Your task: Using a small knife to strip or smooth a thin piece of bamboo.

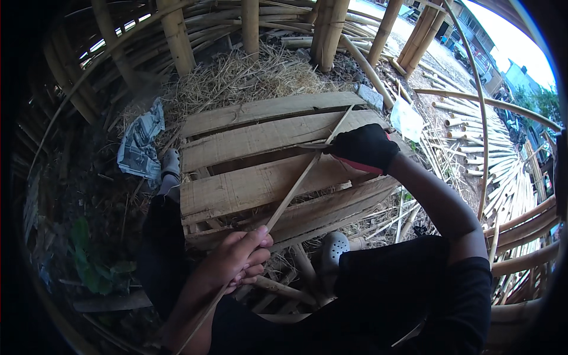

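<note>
Currently, the bare left hand (242, 257) at lower centre clenches a thin bamboo strip (296, 188) slanting through mid-frame; the gloved right hand (364, 148), right of centre, clasps a knife (307, 146), blade crossing it.

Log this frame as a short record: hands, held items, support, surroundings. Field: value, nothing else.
left hand: bare, fingers closed around a thin pale strip
right hand: black-and-red glove, gripping a knife; its handle is mostly hidden
knife and strip: blade crosses the strip in view; exact contact unclear
strip: runs diagonally over the crate, tail passing back along the left forearm
support: slatted wooden crate, gaps between slats
beyond crate: straw
left: crumpled newspaper
right: bamboo poles on the ground
</note>
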Demonstrator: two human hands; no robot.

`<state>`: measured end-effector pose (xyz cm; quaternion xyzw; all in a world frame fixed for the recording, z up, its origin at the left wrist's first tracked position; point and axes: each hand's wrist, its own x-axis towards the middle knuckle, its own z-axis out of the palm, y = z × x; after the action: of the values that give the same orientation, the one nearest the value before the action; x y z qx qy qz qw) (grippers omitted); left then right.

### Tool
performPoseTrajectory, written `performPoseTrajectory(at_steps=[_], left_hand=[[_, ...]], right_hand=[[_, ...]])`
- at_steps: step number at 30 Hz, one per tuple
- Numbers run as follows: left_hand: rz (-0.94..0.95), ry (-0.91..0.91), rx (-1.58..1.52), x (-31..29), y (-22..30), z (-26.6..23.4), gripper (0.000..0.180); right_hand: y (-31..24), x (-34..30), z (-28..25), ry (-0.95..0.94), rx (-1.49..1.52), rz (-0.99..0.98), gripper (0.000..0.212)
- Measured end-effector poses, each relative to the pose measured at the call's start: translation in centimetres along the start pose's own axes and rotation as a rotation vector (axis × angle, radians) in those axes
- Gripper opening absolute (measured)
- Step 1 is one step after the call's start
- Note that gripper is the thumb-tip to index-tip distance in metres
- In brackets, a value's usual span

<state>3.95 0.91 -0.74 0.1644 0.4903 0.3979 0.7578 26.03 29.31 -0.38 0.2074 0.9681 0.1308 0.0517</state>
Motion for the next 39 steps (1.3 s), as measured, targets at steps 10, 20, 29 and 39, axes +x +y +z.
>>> performPoseTrajectory(at_steps=[10, 20, 29, 39], left_hand=[[0.003, -0.016, 0.025, 0.1, -0.2, 0.2, 0.033], [0.009, -0.064, -0.011, 0.2, -0.2, 0.0, 0.034], [0.014, 0.007, 0.04, -0.1, -0.1, 0.5, 0.035], [0.019, 0.037, 0.074, 0.0, -0.8, -0.1, 0.034]], right_hand=[[4.6, 0.1, 2.3, -0.032, 0.079, 0.135, 0.031], [8.7, 0.5, 3.6, 0.084, -0.089, 0.124, 0.036], [7.1, -1.0, 3.9, 0.08, 0.104, 0.251, 0.049], [1.7, -1.2, 1.2, 0.035, 0.265, 0.29, 0.05]])
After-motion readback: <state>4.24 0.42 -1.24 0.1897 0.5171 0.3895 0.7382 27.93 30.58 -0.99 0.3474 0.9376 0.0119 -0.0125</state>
